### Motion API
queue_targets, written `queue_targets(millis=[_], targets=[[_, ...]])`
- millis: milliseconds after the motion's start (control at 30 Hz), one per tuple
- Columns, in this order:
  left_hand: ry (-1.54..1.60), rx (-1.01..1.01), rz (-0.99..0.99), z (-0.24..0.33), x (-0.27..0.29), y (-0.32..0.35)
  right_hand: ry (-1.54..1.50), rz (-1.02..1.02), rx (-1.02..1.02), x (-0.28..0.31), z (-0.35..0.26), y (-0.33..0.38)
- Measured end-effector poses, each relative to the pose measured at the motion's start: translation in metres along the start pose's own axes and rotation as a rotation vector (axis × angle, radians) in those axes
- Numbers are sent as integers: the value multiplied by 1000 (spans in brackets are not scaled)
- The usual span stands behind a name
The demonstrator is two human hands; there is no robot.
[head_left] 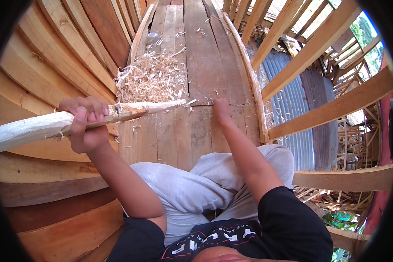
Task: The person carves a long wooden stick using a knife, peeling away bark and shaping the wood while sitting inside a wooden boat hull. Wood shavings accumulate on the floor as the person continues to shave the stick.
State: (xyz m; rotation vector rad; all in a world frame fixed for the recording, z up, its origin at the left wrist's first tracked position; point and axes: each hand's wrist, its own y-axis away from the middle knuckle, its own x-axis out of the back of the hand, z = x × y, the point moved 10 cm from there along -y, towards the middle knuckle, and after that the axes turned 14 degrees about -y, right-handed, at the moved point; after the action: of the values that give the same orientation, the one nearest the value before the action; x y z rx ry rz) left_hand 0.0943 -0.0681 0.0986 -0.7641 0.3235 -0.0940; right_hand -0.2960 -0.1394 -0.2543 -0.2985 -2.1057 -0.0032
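Note:
A long, pale, peeled wooden pole (35,127) comes in from the left edge and tapers to a rough, whittled point above the floor planks. My left hand (86,122) is closed round it a little behind the carved part, with the thumb on the near side. To the right of the pole's tip, my right hand (222,110) is closed in a fist low over the planks. A thin dark knife blade (201,93) seems to stick out of that fist toward the far left; its handle is hidden by the fingers.
A heap of curled wood shavings (150,78) lies beyond the pole on the plank floor (209,61). Near it sits a small clear container (153,38). Board walls (52,78) rise on the left; a slatted railing (310,48) runs along the right, above corrugated metal sheets (294,105).

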Motion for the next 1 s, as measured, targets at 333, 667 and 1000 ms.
queue_targets(millis=[333,667,1000], targets=[[15,-16,16,5,4,-2,-1413,526,-529,71,-15,-51],[-60,129,233,2,21,4,-318,-220,153,-5,-96,-16],[-221,179,472,-7,19,-1,-308,-102,427,-25,-83,21]])
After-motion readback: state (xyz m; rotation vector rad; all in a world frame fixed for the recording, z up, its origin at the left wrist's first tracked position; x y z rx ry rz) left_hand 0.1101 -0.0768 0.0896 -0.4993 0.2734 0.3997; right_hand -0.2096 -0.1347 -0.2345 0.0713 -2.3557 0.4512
